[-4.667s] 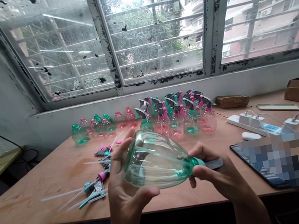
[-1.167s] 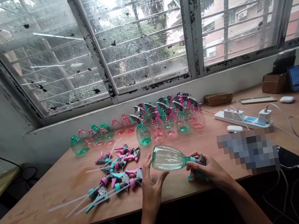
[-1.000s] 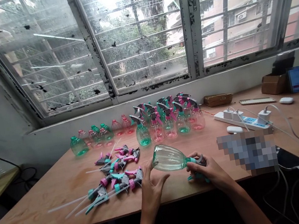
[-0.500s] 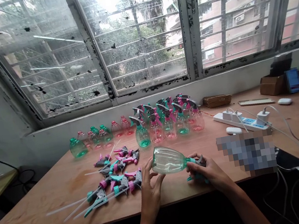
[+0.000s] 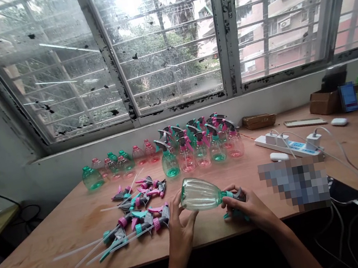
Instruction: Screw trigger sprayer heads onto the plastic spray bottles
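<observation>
A clear green spray bottle (image 5: 199,193) lies sideways in the air above the table's front edge, its base toward the left. My left hand (image 5: 182,219) is closed around the base end, thumb below and fingers behind it. At the neck, my right hand (image 5: 243,203) grips the grey and teal spray head (image 5: 234,195), which sits on the bottle's mouth. Part of the head is hidden by the fingers. Left of my hands, several loose pink, teal and grey spray heads (image 5: 142,227) with white tubes lie in a pile.
Finished-looking spray bottles (image 5: 201,151) with heads stand along the back, and open bottles (image 5: 93,177) stand left of them. A white power strip (image 5: 290,146) with cables, a dark phone (image 5: 344,190) and a cardboard box (image 5: 324,101) are on the right of the wooden table (image 5: 61,233).
The bottle and both hands stay in nearly the same pose, with the bottle's base slightly further left. The whole view has shifted very little.
</observation>
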A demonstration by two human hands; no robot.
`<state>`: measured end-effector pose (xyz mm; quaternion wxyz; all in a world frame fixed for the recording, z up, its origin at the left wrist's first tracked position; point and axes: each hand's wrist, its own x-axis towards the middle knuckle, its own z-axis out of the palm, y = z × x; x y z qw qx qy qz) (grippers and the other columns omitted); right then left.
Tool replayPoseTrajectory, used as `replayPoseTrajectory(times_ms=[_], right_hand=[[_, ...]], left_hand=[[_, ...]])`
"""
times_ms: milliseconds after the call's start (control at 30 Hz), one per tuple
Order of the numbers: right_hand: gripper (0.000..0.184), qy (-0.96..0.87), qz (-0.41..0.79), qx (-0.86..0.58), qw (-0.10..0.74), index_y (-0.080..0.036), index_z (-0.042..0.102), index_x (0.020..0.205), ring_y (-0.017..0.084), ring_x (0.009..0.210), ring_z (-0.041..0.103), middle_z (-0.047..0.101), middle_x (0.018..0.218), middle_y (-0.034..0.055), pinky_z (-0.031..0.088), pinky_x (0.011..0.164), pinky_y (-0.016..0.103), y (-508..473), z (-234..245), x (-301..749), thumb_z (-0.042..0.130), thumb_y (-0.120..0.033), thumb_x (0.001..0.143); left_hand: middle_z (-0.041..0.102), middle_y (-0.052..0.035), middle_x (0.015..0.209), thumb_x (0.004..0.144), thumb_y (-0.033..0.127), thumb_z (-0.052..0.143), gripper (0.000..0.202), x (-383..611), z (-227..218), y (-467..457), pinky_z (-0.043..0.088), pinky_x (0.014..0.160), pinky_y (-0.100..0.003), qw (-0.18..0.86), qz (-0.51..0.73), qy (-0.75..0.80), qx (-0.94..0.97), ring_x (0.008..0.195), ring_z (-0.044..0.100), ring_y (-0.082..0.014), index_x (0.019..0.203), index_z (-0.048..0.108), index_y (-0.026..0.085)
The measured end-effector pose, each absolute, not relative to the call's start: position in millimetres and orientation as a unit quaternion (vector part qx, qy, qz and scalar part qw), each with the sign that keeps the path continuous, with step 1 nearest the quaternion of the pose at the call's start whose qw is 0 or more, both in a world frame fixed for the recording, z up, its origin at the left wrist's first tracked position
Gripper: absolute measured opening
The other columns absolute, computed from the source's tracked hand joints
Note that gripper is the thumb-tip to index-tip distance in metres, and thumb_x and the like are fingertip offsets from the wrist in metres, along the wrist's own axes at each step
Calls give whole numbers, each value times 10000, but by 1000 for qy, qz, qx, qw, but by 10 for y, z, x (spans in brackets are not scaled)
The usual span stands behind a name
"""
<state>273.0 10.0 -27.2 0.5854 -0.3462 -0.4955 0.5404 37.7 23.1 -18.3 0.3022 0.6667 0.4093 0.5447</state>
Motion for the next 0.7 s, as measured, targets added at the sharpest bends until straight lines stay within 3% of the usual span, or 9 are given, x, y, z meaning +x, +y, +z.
replayPoseTrajectory(times_ms=[167, 267, 467, 600, 700], right_hand=[[413, -530, 507, -358, 577, -180, 641, 940, 168, 593, 665, 762, 776, 36, 611, 627, 342, 93, -255, 2717, 867, -482, 774], [412, -533, 500, -363, 578, -177, 646, 940, 163, 592, 654, 763, 771, 38, 603, 616, 330, 90, -246, 2713, 866, -484, 775], [408, -527, 517, -348, 577, -172, 639, 944, 165, 599, 670, 770, 805, 50, 612, 634, 343, 94, -261, 2721, 842, -496, 801], [402, -538, 512, -345, 574, -170, 640, 958, 163, 594, 667, 768, 797, 46, 614, 634, 345, 91, -275, 2716, 849, -475, 800], [394, -540, 506, -348, 575, -171, 641, 964, 166, 605, 677, 771, 796, 43, 616, 646, 340, 90, -277, 2715, 854, -459, 801]], left_hand=[[584, -84, 1461, 785, 427, 828, 701, 383, -134, 200, 306, 1229, -529, 284, 521, 444, 672, 1439, 466, -341, 1406, 530, 294], [603, -99, 1442, 858, 457, 754, 600, 386, -119, 195, 335, 1211, -525, 298, 527, 434, 667, 1420, 494, -332, 1385, 536, 268], [609, -79, 1436, 858, 417, 745, 536, 379, -137, 210, 365, 1200, -508, 228, 571, 423, 666, 1414, 505, -320, 1349, 570, 294], [619, -98, 1404, 777, 441, 822, 648, 388, -103, 194, 361, 1194, -535, 249, 545, 441, 669, 1396, 514, -345, 1344, 562, 268], [620, -108, 1394, 806, 477, 796, 630, 392, -101, 184, 344, 1198, -542, 277, 544, 440, 658, 1392, 512, -344, 1341, 550, 252]])
